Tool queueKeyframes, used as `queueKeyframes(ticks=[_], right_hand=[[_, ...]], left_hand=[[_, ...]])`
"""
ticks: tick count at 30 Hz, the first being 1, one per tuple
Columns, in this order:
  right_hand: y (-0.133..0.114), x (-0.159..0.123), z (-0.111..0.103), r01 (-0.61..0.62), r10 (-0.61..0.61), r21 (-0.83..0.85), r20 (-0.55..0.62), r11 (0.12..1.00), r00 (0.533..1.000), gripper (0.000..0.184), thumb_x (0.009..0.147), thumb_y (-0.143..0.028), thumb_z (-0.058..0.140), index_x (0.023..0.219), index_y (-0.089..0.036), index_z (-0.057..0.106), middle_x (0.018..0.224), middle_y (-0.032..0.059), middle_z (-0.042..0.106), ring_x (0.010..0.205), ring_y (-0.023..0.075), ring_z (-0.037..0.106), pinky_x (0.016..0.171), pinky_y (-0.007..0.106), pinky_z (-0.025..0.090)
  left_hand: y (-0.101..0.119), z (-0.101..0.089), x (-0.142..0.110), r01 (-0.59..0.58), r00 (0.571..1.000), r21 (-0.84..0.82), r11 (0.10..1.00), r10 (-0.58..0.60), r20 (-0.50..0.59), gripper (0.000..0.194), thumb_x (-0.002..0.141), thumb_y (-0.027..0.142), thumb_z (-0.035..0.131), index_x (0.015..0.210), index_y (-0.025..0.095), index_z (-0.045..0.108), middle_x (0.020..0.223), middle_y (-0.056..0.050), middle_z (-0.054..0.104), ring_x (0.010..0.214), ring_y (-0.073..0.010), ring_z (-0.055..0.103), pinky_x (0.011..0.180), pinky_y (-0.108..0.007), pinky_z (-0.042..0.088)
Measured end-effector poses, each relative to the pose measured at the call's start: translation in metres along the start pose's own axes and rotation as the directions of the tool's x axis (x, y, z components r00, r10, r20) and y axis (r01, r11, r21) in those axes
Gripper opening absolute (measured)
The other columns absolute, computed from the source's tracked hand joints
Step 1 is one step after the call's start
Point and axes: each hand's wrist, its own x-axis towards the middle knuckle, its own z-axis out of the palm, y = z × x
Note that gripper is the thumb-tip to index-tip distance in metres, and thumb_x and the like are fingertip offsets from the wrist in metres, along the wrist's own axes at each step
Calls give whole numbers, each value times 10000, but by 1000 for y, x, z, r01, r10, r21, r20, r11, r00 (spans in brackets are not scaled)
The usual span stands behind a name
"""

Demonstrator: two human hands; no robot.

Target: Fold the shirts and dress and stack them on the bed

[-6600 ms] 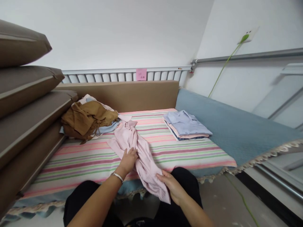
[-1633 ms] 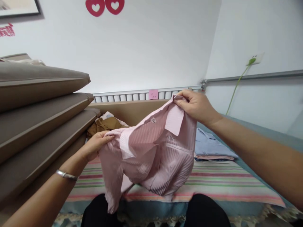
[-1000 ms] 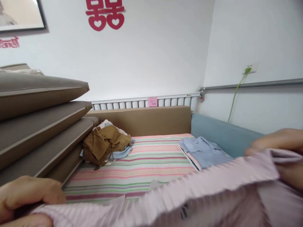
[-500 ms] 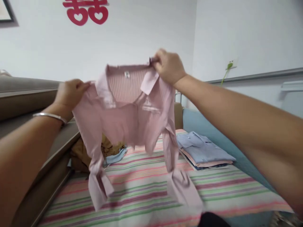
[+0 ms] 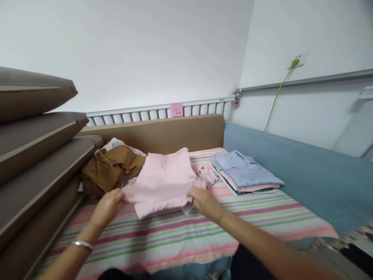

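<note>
A pink collared shirt is spread over the striped cloth, its near edge stretched between both hands. My left hand, with a silver bangle on the wrist, pinches the shirt's near left corner. On the near right side, my right hand grips the fabric with closed fingers. One sleeve lies bunched to the right of the shirt. The collar end is turned down towards me and its details are hard to make out.
At right lies a folded stack of clothes with a light blue shirt on top. A crumpled brown garment is heaped at left beside stacked brown cushions. A blue backrest borders the right side; a white radiator stands behind.
Both hands have come down from in front of the wall, bringing the pink shirt from hanging upright to lying on the striped cloth. My view has tilted downward.
</note>
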Motion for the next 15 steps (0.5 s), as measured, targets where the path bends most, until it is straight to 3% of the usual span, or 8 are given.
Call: queueKeyframes(ticks=[3,6,8,15], right_hand=[[-5,-65,69,-246,241,8,177,969,954,310,746,6,368,834,-193,589,821,24,625,816,169,546,738,275,380],[-15,-97,94,-366,348,54,209,929,914,322,731,9,362,838,-200,582,859,20,613,859,169,530,762,276,363],[-21,-104,94,-389,365,92,205,917,908,332,716,10,360,844,-205,578,877,20,608,881,170,519,781,278,355],[-46,-126,98,-417,383,214,185,883,905,356,667,7,366,854,-211,576,911,25,596,906,174,498,801,281,353]], left_hand=[[22,84,-48,47,986,-20,999,-43,160,223,823,161,403,797,189,623,877,-55,631,861,-200,559,780,-302,365],[37,127,-80,130,976,-26,991,-123,179,287,848,166,362,932,207,634,970,-62,643,932,-216,567,804,-332,374],[40,134,-90,166,975,-38,985,-159,153,302,847,165,358,972,206,629,1002,-68,644,966,-218,565,819,-338,380],[31,135,-125,247,968,-139,959,-238,79,262,817,244,398,858,213,655,976,-86,662,943,-247,585,842,-389,417]])
